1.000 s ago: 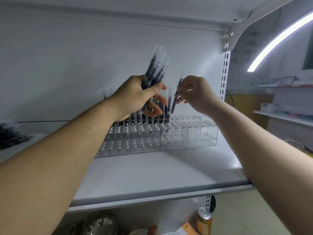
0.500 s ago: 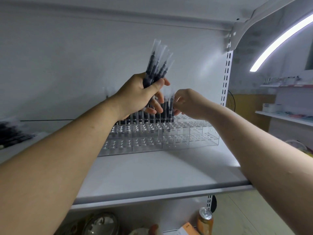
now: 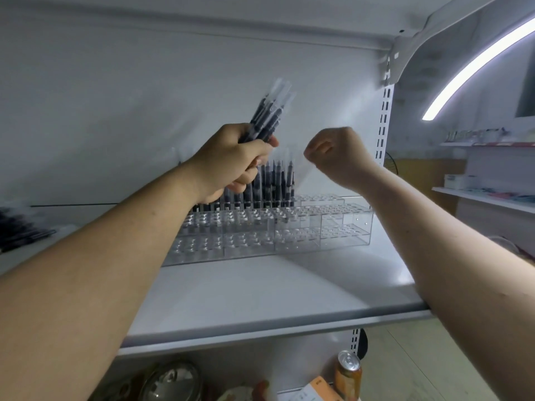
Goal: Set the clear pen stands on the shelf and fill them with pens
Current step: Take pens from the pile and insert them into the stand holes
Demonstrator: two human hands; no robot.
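Clear stepped pen stands (image 3: 292,230) sit side by side at the back of the white shelf (image 3: 260,290). Several dark pens (image 3: 272,183) stand upright in the back row of holes. My left hand (image 3: 231,160) is raised above the stands and grips a bundle of dark pens with clear caps (image 3: 269,114) that fans up to the right. My right hand (image 3: 338,154) hovers to the right of the bundle, above the stands, its fingers curled with nothing visible in them.
More dark pens (image 3: 20,230) lie at the shelf's far left. A perforated upright (image 3: 383,123) bounds the shelf on the right. Below the shelf stand an orange can (image 3: 348,371) and a metal lid (image 3: 170,383). Other shelves (image 3: 492,198) lie far right.
My right hand carried a single pen down into the back row, left it standing there, and has risen empty. My left hand kept its bundle, shifting slightly.
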